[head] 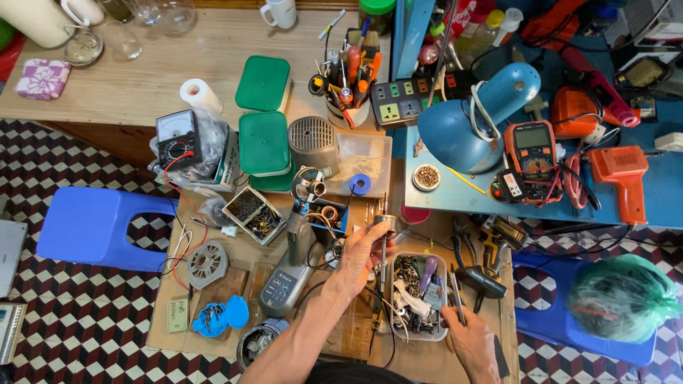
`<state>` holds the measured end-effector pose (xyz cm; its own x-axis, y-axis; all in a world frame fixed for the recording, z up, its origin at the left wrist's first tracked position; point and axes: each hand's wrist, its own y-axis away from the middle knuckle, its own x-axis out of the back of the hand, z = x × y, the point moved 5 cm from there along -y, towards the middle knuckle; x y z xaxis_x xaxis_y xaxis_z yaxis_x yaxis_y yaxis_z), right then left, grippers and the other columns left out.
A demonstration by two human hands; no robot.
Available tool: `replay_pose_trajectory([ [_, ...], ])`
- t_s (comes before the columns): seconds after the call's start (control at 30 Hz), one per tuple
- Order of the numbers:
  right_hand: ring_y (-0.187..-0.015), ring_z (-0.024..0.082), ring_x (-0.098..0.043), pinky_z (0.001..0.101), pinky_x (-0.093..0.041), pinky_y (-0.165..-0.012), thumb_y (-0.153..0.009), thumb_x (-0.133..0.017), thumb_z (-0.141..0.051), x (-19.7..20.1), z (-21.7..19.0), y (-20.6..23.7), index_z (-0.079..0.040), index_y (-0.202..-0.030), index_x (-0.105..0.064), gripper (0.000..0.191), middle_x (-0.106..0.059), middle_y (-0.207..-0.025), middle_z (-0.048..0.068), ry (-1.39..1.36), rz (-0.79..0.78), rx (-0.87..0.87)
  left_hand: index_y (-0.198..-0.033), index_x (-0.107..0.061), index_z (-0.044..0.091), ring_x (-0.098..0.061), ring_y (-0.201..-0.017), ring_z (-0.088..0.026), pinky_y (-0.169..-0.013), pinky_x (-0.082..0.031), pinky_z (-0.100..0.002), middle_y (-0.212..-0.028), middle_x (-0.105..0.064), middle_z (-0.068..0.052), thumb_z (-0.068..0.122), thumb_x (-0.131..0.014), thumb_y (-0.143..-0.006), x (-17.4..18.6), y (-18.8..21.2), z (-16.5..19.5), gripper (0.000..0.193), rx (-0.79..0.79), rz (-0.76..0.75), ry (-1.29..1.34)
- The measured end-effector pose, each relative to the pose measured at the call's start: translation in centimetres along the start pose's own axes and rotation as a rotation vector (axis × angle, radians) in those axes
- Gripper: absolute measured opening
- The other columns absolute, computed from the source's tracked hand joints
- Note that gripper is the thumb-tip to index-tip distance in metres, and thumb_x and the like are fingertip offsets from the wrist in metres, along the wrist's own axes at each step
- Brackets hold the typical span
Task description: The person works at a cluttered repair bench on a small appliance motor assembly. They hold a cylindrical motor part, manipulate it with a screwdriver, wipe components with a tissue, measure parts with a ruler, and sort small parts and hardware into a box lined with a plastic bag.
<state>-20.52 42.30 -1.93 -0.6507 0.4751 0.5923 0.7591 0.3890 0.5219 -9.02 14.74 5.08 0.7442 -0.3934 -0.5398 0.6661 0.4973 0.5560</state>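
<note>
So the left hand (363,250) is up off the bench, fingers wrapped around a small metal rotor shaft (384,238) with a round cap on top, held pretty much upright. The forearm comes in from the bottom edge, angled up to the right. Right hand (466,338) sits lower, pinching a thin metal tool (456,288) that pokes up past the fingers; can't really tell what kind, its tip is too skinny. That wrist is cut off by the frame.

Between the two hands there's a clear plastic tub (420,295) stuffed with screws and bits, a purple-handled thing on top, the contents a jumble. Just left of the left hand lies a grey hand-held appliance body (288,274) with its guts open. Beyond that, up top, two green lidded boxes (263,114) are stacked. Far right of the hands: a blue desk lamp (473,117) and an orange multimeter (533,153), its screen unreadable.
</note>
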Motion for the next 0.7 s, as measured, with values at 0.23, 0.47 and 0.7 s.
replay_pose_trajectory([
  [0.23, -0.073, 0.022, -0.068, 0.0337, -0.053, -0.068, -0.087, -0.067, -0.022, 1.1, -0.6, 2.3, -0.010, -0.127, -0.069, 0.042, -0.073, -0.087, 0.012, 0.053, 0.027, 0.268, -0.105, -0.072, 0.004, -0.071, -0.079, -0.014, -0.077, -0.061, -0.030, -0.094, -0.076, -0.009, 0.037, -0.077, -0.087, 1.4, -0.2, -1.4, 0.038, 0.088, -0.004, 0.095],
  [0.47, -0.067, 0.023, -0.063, 0.0365, -0.049, -0.061, -0.094, -0.069, -0.027, 1.1, -2.0, 3.0, -0.008, -0.129, -0.072, 0.040, -0.071, -0.081, 0.024, -0.043, -0.049, -0.085, -0.113, -0.068, 0.005, -0.073, -0.090, -0.018, -0.088, -0.061, -0.034, -0.106, -0.077, -0.012, 0.035, -0.069, -0.095, 0.8, 2.3, -0.8, 0.035, 0.078, -0.216, 0.278],
  [0.7, -0.078, 0.021, -0.070, 0.0342, -0.055, -0.071, -0.092, -0.067, -0.028, 0.4, -2.9, 4.4, -0.010, -0.129, -0.071, 0.042, -0.079, -0.095, 0.014, 0.019, -0.051, -0.031, -0.119, -0.067, -0.002, -0.073, -0.098, -0.019, -0.092, -0.060, -0.031, -0.113, -0.075, -0.015, 0.027, -0.072, -0.095, 2.4, 4.1, -1.0, 0.038, 0.073, -0.262, 0.430],
])
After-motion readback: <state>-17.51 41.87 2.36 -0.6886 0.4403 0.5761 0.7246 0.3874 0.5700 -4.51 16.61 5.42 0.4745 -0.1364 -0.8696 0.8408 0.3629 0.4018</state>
